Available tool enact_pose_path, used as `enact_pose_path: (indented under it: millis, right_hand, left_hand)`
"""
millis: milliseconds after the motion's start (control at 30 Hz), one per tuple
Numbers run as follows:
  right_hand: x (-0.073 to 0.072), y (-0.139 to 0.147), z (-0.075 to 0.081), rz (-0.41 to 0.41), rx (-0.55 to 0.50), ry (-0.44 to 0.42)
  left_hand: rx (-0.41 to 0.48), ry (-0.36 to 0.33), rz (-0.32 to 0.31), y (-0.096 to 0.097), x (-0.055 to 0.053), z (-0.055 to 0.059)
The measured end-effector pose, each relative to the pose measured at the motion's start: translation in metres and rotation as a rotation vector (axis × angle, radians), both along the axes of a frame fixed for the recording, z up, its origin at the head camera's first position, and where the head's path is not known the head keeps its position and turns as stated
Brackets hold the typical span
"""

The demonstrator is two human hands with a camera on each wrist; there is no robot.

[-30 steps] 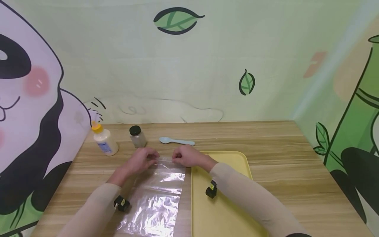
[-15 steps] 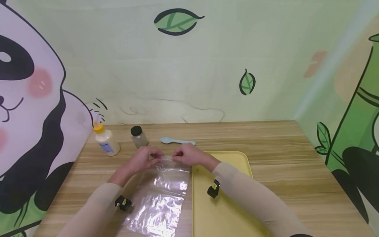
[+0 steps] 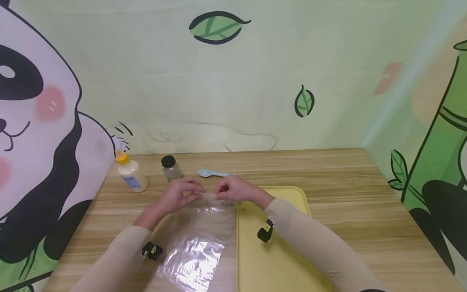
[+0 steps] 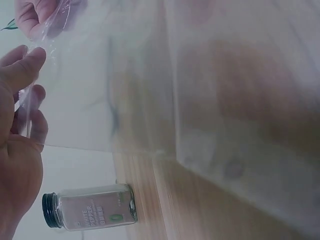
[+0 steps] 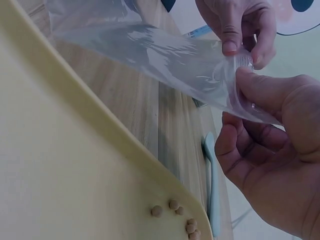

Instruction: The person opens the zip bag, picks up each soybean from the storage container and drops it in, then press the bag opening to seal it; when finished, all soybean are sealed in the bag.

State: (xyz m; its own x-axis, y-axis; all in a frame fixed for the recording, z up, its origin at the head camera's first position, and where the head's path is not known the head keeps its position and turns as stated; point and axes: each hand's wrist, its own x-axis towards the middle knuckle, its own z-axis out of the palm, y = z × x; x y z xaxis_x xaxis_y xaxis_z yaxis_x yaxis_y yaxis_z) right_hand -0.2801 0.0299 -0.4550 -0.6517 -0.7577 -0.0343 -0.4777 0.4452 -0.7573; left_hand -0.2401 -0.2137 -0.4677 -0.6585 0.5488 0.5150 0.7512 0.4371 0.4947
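Observation:
A clear plastic bag (image 3: 197, 255) stretches from both hands down toward the near side of the table. My left hand (image 3: 180, 195) pinches its top edge between thumb and fingers. Just to the right, my right hand (image 3: 235, 189) pinches the same edge, thumb on one side and curled fingers on the other. In the right wrist view, the bag (image 5: 165, 55) hangs slanting from the fingers, and a ribbed strip shows near its top edge. The left wrist view looks through the hazy plastic (image 4: 140, 85), with the hands at its upper left.
A yellow tray (image 3: 277, 259) lies under the right forearm; several small brown balls (image 5: 175, 205) sit in its corner. Behind the hands are a black-capped jar (image 4: 92, 207) labelled white pepper, a light blue spoon (image 3: 211, 173) and a white bottle (image 3: 133, 178) with a yellow cap.
Both hands have shifted slightly right, bringing the bag's top edge with them. The upper part of the bag now looks foreshortened and its lower end has drawn away from the near edge.

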Motion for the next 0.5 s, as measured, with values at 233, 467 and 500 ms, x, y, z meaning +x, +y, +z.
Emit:
enact_pose_path:
  millis: [233, 467, 500]
  right_hand:
    - [-0.0007, -0.0009, -0.001, -0.007, -0.016, -0.038]
    - [0.0003, 0.0002, -0.0011, -0.012, -0.026, -0.078]
    - [-0.0001, 0.0005, -0.0015, -0.013, -0.025, -0.081]
  left_hand:
    - [0.079, 0.088, -0.07, 0.0034, 0.0006, 0.0026]
    - [0.03, 0.046, -0.022, 0.0, -0.0006, -0.0009]
    - [0.024, 0.04, -0.009, 0.0, -0.0001, -0.0007]
